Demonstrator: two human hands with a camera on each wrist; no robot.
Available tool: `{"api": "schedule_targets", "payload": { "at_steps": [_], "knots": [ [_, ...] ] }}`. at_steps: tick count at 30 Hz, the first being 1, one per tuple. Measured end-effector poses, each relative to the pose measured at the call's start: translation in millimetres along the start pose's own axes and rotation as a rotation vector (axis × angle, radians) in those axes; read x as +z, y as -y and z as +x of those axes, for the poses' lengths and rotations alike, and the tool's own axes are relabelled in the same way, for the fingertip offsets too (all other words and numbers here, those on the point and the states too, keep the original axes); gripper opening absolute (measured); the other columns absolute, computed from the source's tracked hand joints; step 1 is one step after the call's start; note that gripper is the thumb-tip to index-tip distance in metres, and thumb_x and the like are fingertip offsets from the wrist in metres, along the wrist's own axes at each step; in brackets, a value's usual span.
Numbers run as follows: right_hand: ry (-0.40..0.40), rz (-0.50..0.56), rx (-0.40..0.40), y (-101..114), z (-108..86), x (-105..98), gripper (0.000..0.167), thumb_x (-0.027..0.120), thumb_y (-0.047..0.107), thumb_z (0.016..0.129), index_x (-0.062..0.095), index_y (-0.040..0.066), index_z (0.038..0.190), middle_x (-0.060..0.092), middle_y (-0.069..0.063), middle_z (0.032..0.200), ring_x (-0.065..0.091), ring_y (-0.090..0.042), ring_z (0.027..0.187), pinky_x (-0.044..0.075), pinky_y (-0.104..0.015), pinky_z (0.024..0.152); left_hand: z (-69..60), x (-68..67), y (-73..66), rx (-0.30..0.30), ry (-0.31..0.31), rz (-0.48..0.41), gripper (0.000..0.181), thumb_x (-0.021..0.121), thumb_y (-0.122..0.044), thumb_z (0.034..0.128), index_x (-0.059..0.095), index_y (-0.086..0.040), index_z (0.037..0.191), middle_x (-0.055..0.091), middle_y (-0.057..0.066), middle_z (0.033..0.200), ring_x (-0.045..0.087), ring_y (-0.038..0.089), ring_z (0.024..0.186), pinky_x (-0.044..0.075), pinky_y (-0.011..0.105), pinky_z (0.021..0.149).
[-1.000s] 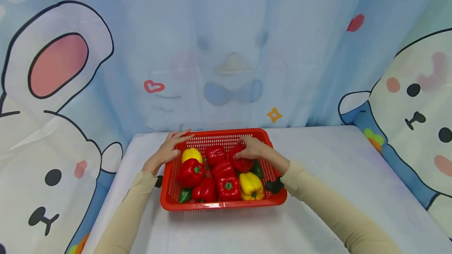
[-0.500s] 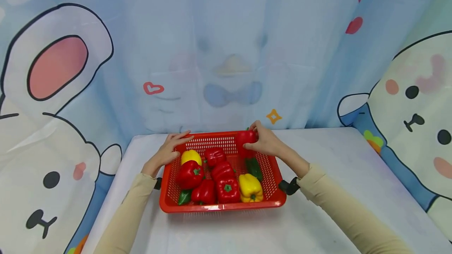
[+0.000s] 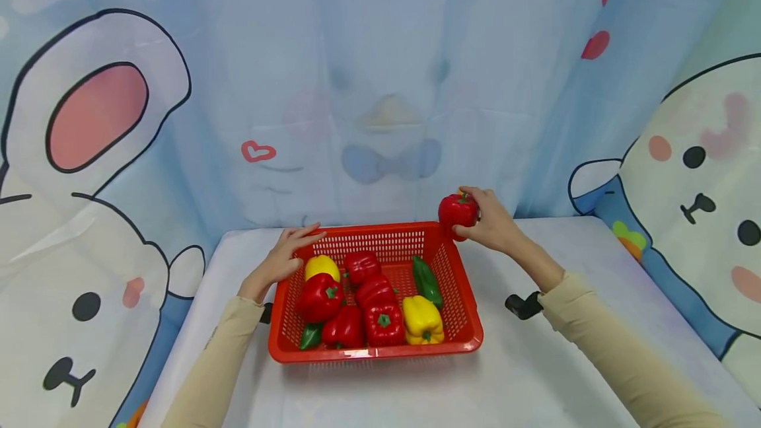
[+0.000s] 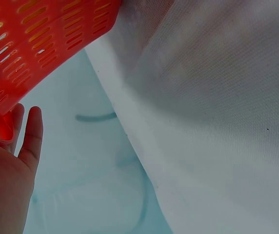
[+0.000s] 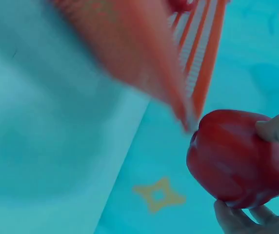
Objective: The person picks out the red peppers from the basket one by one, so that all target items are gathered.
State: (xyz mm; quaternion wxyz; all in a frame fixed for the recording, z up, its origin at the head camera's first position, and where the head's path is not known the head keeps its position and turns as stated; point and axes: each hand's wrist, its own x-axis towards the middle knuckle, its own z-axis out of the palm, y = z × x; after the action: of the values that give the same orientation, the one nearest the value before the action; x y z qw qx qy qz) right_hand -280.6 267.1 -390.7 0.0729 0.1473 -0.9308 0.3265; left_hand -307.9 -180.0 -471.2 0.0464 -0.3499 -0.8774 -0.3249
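Observation:
In the head view my right hand holds a red bell pepper at the back right corner of the red plastic basket. Thumb and fingers lie on opposite sides of that pepper in the right wrist view. My left hand rests at the basket's back left corner, its fingers fairly straight along the rim. Inside the basket are several red bell peppers, a yellow bell pepper at the front right, another yellow piece at the left, and a dark green cucumber-like vegetable.
The basket stands on a white-covered table. Behind the table hangs a light blue curtain with cartoon animals. A second green piece shows in the basket's front left corner, partly covered by red peppers.
My right hand has lifted the red bell pepper from among the others and carried it right and back to the basket's corner. The green vegetable is now uncovered. My left hand stays put.

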Motion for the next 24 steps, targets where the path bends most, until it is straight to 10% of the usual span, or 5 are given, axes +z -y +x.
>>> {"api": "schedule_targets", "payload": {
  "at_steps": [24],
  "knots": [
    [-0.018, -0.108, 0.302, -114.2, -36.7, 18.2, 0.093, 0.079, 0.006, 0.076, 0.021, -0.011, 0.147, 0.031, -0.039, 0.134, 0.033, -0.057, 0.123, 0.047, -0.065, 0.084, -0.4, -1.6, 3.3, -0.014, 0.008, 0.004, 0.073, 0.039, 0.011, 0.0754, 0.051, -0.008, 0.145, 0.034, 0.014, 0.157, 0.034, 0.035, 0.121, 0.039, 0.043, 0.081]
  ]
}}
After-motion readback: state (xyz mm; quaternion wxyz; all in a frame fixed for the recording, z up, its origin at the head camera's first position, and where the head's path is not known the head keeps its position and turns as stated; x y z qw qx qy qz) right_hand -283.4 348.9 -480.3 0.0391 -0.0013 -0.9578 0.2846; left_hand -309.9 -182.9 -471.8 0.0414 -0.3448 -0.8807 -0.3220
